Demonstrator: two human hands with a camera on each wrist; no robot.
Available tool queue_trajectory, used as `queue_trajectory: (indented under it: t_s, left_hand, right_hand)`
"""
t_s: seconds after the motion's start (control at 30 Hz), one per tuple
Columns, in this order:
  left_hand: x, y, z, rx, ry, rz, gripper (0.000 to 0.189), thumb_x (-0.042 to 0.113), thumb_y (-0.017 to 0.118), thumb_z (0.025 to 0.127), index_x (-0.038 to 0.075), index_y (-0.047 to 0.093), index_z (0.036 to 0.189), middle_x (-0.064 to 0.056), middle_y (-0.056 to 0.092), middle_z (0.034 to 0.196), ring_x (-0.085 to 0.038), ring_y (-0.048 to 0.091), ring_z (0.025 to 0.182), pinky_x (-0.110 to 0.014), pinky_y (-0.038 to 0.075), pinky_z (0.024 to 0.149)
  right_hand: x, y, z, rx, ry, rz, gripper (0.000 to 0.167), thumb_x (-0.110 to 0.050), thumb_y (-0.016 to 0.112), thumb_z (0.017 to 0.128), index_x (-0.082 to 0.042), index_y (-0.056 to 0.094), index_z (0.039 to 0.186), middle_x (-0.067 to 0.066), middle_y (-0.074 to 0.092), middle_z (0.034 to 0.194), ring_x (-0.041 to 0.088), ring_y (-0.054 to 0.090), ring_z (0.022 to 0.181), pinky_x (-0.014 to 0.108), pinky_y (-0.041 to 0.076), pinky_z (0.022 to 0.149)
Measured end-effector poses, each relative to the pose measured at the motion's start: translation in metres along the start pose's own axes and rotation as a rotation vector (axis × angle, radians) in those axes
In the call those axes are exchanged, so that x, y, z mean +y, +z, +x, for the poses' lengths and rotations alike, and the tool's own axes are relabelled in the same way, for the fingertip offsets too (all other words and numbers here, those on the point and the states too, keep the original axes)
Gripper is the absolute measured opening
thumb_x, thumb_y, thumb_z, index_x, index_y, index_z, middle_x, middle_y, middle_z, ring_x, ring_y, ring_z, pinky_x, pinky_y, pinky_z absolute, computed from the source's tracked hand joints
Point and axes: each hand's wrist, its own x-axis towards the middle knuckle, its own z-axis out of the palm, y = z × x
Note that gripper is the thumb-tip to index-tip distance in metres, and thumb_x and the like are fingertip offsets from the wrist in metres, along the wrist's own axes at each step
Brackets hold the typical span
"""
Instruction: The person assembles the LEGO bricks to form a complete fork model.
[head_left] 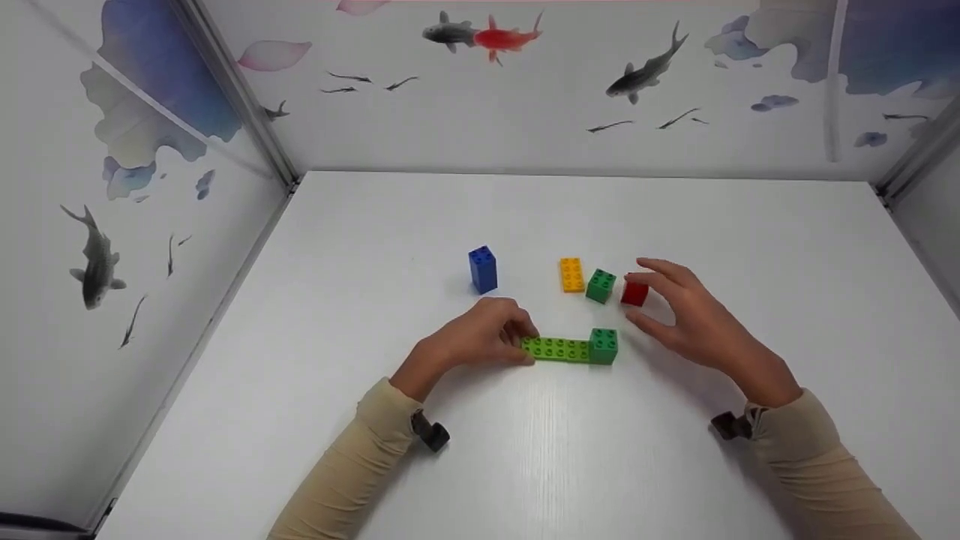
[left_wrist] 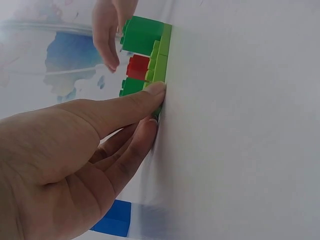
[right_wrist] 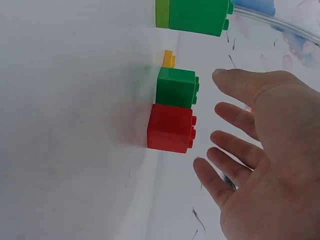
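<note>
With my left hand (head_left: 480, 334) I pinch the left end of a long, flat, lime-green plastic building plate (head_left: 559, 349) with two rows of studs, my thumb along its near edge and my fingers at the far side. The plate lies flat on the white tabletop (head_left: 570, 442) in front of me, and a dark-green plastic brick with four studs on top (head_left: 604, 347) sits on its right end.

My right hand (head_left: 694, 315) holds nothing. Its thumb and fingers are well parted and slightly bent, near a small red plastic brick (right_wrist: 170, 128). From the head view my fingers partly cover that brick, but the right wrist view shows a gap between them and it.

Just left of the red brick, a second dark-green plastic brick (head_left: 600, 286) stands at a slight angle on the table. Left of that one lies a flat yellow-orange plastic plate (head_left: 571, 275), two studs wide. A tall blue plastic block (head_left: 484, 270) stands upright farther left, beyond my left hand and apart from the others.

My beige sleeves (head_left: 345, 465) end at the wrists, and fish paintings (head_left: 645, 67) decorate the white walls around the table.
</note>
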Motion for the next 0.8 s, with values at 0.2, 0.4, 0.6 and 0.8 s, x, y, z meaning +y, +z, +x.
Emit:
queue_trajectory:
  t_s: [0.2, 0.4, 0.6, 0.8]
  left_hand:
    - [-0.0007, 0.0000, 0.0004, 0.002, 0.002, -0.006, 0.032, 0.018, 0.091, 0.090, 0.012, 0.081, 0.120, 0.000, 0.072, 0.106, -0.011, 0.065, 0.088, -0.021, 0.058, 0.080]
    - [-0.0018, 0.0003, 0.0013, 0.009, 0.026, 0.003, 0.031, 0.016, 0.091, 0.089, 0.010, 0.081, 0.117, -0.002, 0.073, 0.105, -0.009, 0.066, 0.086, -0.020, 0.058, 0.079]
    - [-0.0012, 0.0005, 0.0020, 0.011, 0.023, -0.003, 0.031, 0.015, 0.092, 0.088, 0.009, 0.081, 0.117, -0.004, 0.074, 0.105, -0.008, 0.066, 0.085, -0.020, 0.057, 0.078]
    - [-0.0018, 0.0004, 0.0024, 0.009, 0.017, -0.010, 0.032, 0.016, 0.092, 0.088, 0.009, 0.081, 0.117, -0.003, 0.074, 0.104, -0.009, 0.065, 0.085, -0.021, 0.057, 0.077]
  right_hand:
    - [0.0039, -0.0009, 0.0001, -0.148, 0.095, -0.012, 0.075, -0.026, 0.078, 0.101, -0.012, 0.043, 0.165, 0.016, 0.034, 0.174, 0.044, 0.034, 0.160, 0.066, 0.043, 0.121]
    - [0.0033, -0.0016, 0.0001, -0.130, 0.135, 0.017, 0.060, -0.023, 0.076, 0.103, -0.010, 0.050, 0.155, 0.015, 0.058, 0.151, 0.038, 0.059, 0.137, 0.061, 0.055, 0.111]
    - [-0.0004, -0.0027, 0.0006, -0.106, 0.207, 0.010, 0.047, -0.020, 0.077, 0.101, -0.011, 0.055, 0.142, 0.014, 0.068, 0.136, 0.036, 0.069, 0.122, 0.058, 0.062, 0.100]
    - [-0.0019, -0.0025, 0.0012, -0.099, 0.236, 0.002, 0.045, -0.020, 0.076, 0.101, -0.010, 0.056, 0.139, 0.017, 0.070, 0.135, 0.038, 0.071, 0.118, 0.058, 0.063, 0.097]
